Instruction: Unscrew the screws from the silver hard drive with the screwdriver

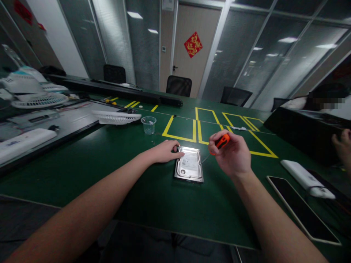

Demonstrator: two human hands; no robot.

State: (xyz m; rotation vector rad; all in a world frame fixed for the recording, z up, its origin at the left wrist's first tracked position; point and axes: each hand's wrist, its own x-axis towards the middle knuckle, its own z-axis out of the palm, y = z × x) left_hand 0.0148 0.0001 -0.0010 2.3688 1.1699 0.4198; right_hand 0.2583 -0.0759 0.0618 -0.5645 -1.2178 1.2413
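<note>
A silver hard drive [189,165] lies flat on the green table [153,204], its label side up. My left hand [166,151] rests at the drive's upper left corner, thumb on its top face and fingers along the far edge. In my right hand [231,151] is an orange and black screwdriver [222,141], tilted, with its thin shaft pointing down-left. The tip is at the drive's right edge; whether it sits in a screw is too small to tell. A clear plastic cup [148,126] stands beyond my left hand, a few tiny bits near it.
White fan parts [116,117] and a large grey panel [74,117] are at left. Yellow tape [179,138] marks the table ahead. At right lie a phone [301,208], a white power strip [307,178] and a black box [296,135], with a person's hand [344,146] beside it.
</note>
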